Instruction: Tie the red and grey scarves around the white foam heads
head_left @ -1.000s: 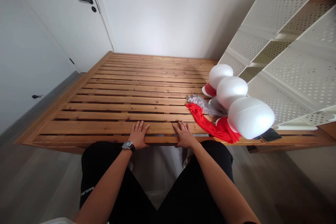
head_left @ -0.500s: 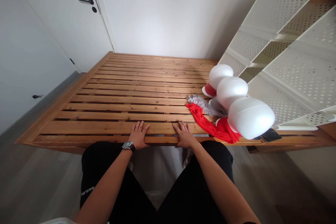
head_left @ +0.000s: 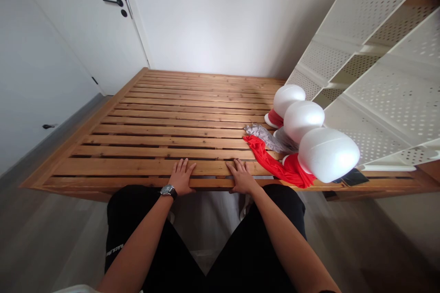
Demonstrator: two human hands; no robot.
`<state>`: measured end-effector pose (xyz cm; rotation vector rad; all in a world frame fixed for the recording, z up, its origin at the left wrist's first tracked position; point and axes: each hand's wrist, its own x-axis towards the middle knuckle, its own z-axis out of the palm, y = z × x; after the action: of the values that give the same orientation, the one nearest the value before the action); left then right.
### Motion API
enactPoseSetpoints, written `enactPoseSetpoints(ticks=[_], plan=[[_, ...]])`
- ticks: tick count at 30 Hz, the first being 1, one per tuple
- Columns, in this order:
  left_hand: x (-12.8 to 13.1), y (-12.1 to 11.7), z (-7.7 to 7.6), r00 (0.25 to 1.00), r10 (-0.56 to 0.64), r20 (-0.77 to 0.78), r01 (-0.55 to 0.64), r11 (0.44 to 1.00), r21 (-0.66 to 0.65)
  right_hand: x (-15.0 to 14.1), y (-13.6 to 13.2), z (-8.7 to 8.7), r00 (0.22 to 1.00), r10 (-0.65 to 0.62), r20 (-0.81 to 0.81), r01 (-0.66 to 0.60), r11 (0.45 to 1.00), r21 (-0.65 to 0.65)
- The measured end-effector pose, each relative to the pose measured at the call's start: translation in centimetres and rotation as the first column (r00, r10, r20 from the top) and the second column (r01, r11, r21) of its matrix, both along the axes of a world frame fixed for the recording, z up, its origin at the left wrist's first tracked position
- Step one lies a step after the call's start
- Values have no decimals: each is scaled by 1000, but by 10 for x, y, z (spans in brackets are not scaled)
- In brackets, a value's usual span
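Both left hand (head_left: 181, 178) and right hand (head_left: 242, 178) are spread, backs up, on the near edge of the slatted wooden frame (head_left: 130, 165) | forearms (head_left: 147, 233) slant in from near left and near right | red cloth (head_left: 273, 165) lies right of the right hand, one end at the base of the nearest white foam head (head_left: 328, 153)

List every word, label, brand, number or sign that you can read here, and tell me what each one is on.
"BACK": pale letters on the left leg of the black trousers; the characters after it are too small to read.
Watch: any marks on the dial are too small to read.
No lettering can be made out on the slatted wooden platform or the white foam forms.
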<state>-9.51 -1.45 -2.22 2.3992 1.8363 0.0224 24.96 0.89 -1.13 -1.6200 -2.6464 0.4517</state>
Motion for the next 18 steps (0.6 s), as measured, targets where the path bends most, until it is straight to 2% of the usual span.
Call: enactPoseSetpoints(ticks=[18], plan=[[2, -1, 3, 1000, 4, -3, -4, 1000, -12, 0, 0, 2, 1000, -2, 6, 2, 1000, -6]])
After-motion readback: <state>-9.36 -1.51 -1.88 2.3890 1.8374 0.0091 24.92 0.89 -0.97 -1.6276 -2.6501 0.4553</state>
